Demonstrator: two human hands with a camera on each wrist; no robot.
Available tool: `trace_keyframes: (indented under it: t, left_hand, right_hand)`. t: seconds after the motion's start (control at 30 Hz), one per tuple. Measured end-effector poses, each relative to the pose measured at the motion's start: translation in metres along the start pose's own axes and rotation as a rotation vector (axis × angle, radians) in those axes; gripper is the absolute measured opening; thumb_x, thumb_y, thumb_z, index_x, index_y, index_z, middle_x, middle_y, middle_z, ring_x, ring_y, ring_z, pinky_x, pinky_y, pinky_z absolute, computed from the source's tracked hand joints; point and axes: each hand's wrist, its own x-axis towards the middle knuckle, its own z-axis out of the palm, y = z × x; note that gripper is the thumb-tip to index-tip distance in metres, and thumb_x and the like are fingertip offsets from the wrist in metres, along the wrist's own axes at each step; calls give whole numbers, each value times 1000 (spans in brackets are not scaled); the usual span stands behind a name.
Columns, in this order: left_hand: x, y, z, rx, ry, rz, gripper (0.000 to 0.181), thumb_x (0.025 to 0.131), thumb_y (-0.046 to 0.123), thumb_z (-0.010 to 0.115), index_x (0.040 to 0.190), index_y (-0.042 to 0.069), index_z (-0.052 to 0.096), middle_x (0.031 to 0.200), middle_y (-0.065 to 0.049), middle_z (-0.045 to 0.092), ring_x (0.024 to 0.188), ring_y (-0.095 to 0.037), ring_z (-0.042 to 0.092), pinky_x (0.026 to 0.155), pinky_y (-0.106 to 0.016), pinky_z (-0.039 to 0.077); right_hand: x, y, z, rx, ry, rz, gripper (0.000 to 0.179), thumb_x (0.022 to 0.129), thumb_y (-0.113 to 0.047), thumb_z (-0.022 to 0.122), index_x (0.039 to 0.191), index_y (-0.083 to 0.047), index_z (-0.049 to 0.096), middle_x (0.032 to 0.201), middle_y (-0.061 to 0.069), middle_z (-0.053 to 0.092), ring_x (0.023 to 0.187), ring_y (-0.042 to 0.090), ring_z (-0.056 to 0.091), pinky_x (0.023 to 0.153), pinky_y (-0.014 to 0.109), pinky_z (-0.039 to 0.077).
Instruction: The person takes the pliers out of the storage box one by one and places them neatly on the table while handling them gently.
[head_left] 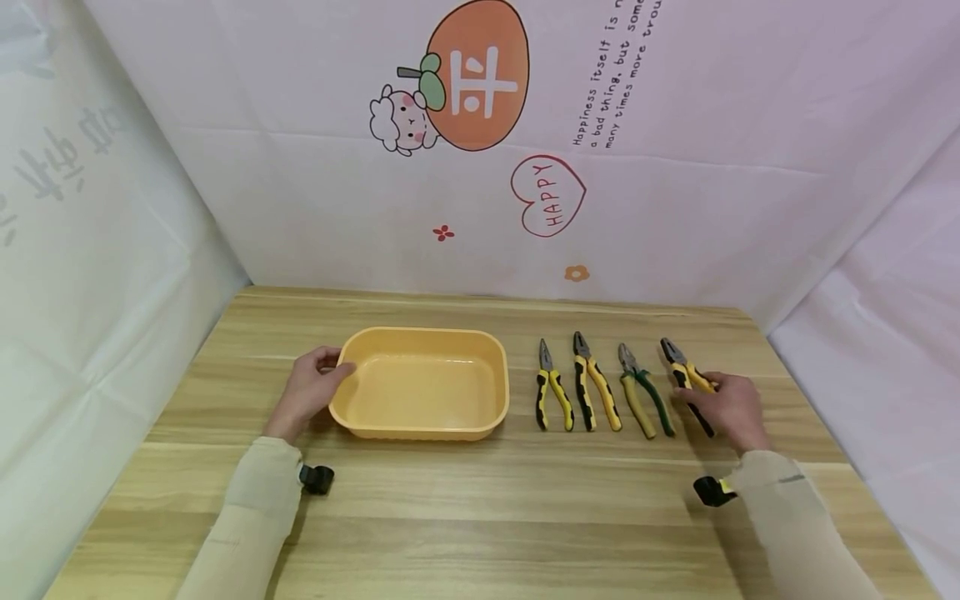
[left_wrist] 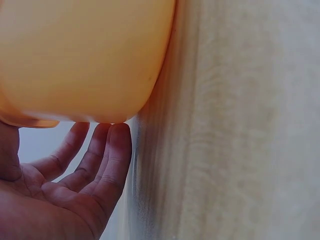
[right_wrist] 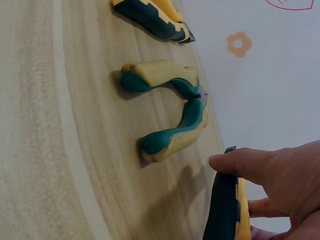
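My left hand (head_left: 306, 387) pinches the left rim of a yellow plastic basin (head_left: 420, 432), thumb over the edge. In the left wrist view its fingertips (left_wrist: 120, 137) press against the basin's outer wall. Nothing lies inside the basin. My right hand (head_left: 733, 408) grips black-and-yellow combination pliers (head_left: 674, 353) at the far right of a row of tools. In the right wrist view the thumb (right_wrist: 245, 162) lies on the black handle (right_wrist: 223, 202), with fingers on the other side. Just left of these pliers lie green-and-tan pliers (head_left: 637, 404), handles spread.
Farther left in the row are another pair of black-and-yellow combination pliers (head_left: 584, 392) and slim-nosed pliers (head_left: 543, 392), near the basin's right side. All rest on a wooden table (head_left: 480, 517). A printed white cloth (head_left: 337, 208) stands behind the table, with more cloth at both sides.
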Motion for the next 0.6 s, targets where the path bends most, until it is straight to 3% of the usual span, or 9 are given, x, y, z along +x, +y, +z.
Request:
trace_keyframes:
  t: [0.6]
  left_hand:
    - [0, -1, -1, -4, -1, 10, 46, 103, 21, 58, 139, -7, 52, 133, -26, 54, 118, -36, 56, 86, -30, 55]
  right_hand:
    - [4, 2, 7, -63, 12, 42, 67, 95, -30, 72, 135, 19, 49, 123, 41, 55, 85, 35, 53, 62, 33, 43]
